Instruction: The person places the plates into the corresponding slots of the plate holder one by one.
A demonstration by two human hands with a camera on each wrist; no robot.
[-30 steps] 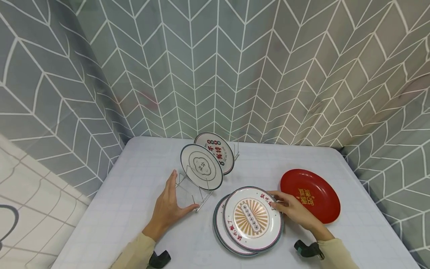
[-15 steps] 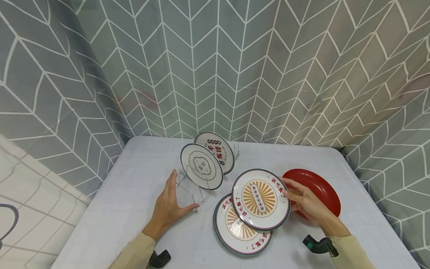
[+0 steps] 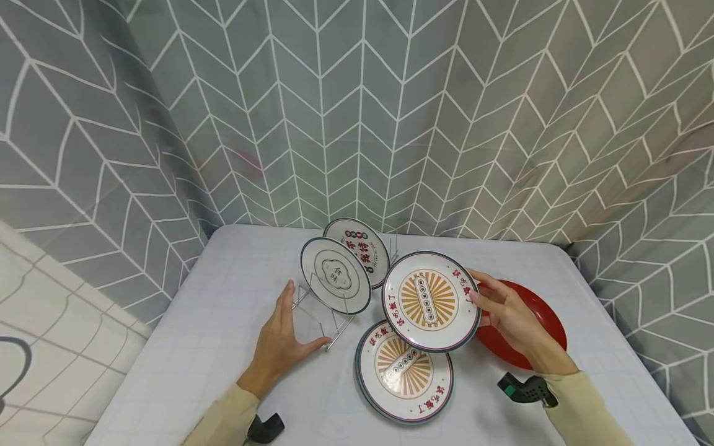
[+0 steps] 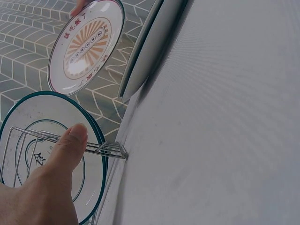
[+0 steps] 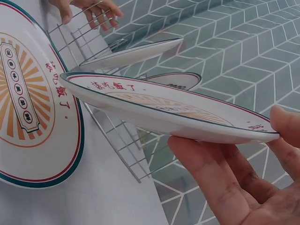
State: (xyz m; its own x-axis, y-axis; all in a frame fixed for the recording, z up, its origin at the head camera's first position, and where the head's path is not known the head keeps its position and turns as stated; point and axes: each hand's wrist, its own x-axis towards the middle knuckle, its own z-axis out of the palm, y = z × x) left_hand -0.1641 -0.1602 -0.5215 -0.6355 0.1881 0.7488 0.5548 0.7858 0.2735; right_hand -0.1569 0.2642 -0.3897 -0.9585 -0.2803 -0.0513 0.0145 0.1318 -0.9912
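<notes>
My right hand (image 3: 512, 319) holds a white dinner plate (image 3: 429, 303) by its right edge, thumb on top and fingers underneath. The plate, with an orange sunburst and red lettering, is raised and tilted. Below it lies a stack of matching plates (image 3: 404, 387). My left hand (image 3: 281, 347) holds the near end of a wire plate rack (image 3: 339, 331), thumb on one side and fingers on the other; its thumb lies on the wire in the left wrist view. In the rack a black-rimmed plate (image 3: 334, 275) leans in front of a plate with red lettering (image 3: 362, 244).
A red oval plate (image 3: 538, 310) with gold lettering, now hidden, lies on the right of the white-covered table (image 3: 251, 260), partly behind my right hand. Grey chevron-patterned curtains (image 3: 357, 124) enclose the back and sides.
My right hand has lifted the top plate off the stack and carried it away from me, toward the rack, uncovering the plate beneath. The left hand has stayed at the rack.
</notes>
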